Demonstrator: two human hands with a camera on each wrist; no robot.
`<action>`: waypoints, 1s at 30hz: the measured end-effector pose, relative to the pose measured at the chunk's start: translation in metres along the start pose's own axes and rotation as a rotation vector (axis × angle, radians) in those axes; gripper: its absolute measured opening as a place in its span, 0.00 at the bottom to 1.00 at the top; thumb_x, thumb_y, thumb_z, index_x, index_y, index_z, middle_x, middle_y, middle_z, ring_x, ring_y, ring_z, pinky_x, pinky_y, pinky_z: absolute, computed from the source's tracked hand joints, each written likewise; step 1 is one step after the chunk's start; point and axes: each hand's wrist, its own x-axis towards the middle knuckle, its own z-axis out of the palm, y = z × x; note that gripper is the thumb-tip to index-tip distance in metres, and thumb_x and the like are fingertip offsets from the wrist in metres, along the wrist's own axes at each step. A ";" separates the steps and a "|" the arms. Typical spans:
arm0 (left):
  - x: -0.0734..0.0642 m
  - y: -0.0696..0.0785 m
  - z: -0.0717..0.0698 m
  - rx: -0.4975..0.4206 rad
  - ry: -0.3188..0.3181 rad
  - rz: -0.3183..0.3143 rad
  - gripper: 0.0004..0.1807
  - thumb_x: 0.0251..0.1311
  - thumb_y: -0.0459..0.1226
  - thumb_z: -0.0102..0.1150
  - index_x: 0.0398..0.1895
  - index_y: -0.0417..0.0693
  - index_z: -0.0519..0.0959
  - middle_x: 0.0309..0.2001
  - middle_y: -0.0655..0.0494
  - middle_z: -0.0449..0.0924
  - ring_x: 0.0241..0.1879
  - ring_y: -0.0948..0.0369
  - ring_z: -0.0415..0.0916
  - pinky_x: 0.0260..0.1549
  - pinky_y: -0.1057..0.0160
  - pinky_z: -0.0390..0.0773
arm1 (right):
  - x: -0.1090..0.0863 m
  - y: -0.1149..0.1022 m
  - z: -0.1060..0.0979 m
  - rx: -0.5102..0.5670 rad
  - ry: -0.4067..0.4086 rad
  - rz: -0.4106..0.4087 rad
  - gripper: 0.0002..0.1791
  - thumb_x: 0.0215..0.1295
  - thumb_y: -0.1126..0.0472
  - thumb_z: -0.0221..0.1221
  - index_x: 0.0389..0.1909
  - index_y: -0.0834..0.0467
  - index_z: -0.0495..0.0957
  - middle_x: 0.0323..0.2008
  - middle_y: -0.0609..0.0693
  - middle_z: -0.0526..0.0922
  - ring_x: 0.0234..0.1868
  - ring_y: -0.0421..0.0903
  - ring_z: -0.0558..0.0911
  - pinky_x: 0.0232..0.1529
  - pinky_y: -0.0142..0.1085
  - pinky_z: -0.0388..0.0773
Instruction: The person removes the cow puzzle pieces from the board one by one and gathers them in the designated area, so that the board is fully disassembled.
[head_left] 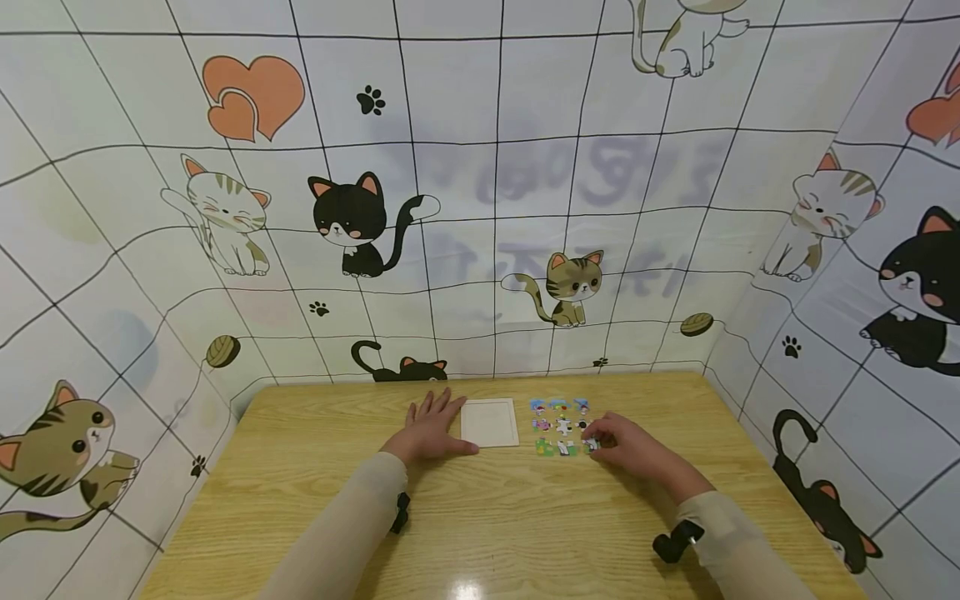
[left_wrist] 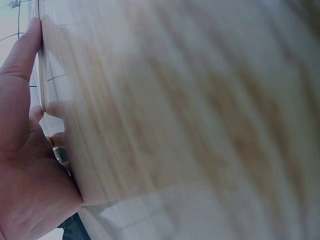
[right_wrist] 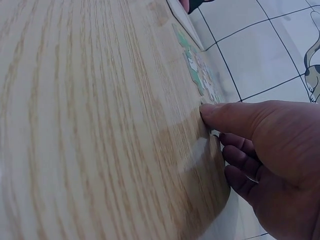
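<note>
A square, white puzzle tray [head_left: 489, 423] lies on the table. My left hand [head_left: 429, 429] rests at its left side with fingers spread, the thumb along the near left corner. To the right of the tray, several colourful jigsaw pieces [head_left: 562, 427] lie apart in rows. My right hand [head_left: 626, 446] is at the near right corner of these rows, pinching a jigsaw piece [head_left: 592, 444] between thumb and fingers. In the right wrist view the thumb [right_wrist: 225, 117] is low at the tabletop and mostly hides that piece; the other fingers curl behind it.
The wooden table [head_left: 480, 517] reaches back to a wall cloth [head_left: 465, 208] printed with cats and grid lines, which also hangs at both sides. A black wrist mount [head_left: 677, 542] sits on the right sleeve, another [head_left: 401, 513] on the left.
</note>
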 end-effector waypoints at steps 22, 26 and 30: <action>0.001 0.002 0.000 0.018 0.001 0.001 0.62 0.63 0.71 0.71 0.93 0.59 0.52 0.92 0.45 0.37 0.89 0.38 0.28 0.80 0.26 0.30 | -0.004 -0.005 -0.001 0.001 0.014 0.029 0.12 0.74 0.67 0.71 0.55 0.60 0.86 0.47 0.54 0.78 0.49 0.52 0.78 0.49 0.41 0.78; 0.001 0.002 0.000 0.020 0.008 0.003 0.62 0.63 0.71 0.71 0.93 0.59 0.53 0.91 0.44 0.37 0.89 0.37 0.29 0.80 0.26 0.31 | -0.004 -0.004 -0.001 -0.002 0.012 0.025 0.12 0.74 0.68 0.71 0.56 0.61 0.86 0.48 0.54 0.78 0.49 0.51 0.77 0.49 0.40 0.78; 0.001 0.002 0.000 0.015 0.008 0.007 0.62 0.63 0.71 0.71 0.93 0.59 0.53 0.91 0.44 0.37 0.89 0.37 0.29 0.80 0.26 0.31 | -0.004 -0.003 -0.002 0.005 0.013 0.017 0.12 0.74 0.68 0.71 0.55 0.61 0.85 0.48 0.54 0.78 0.48 0.50 0.77 0.49 0.40 0.78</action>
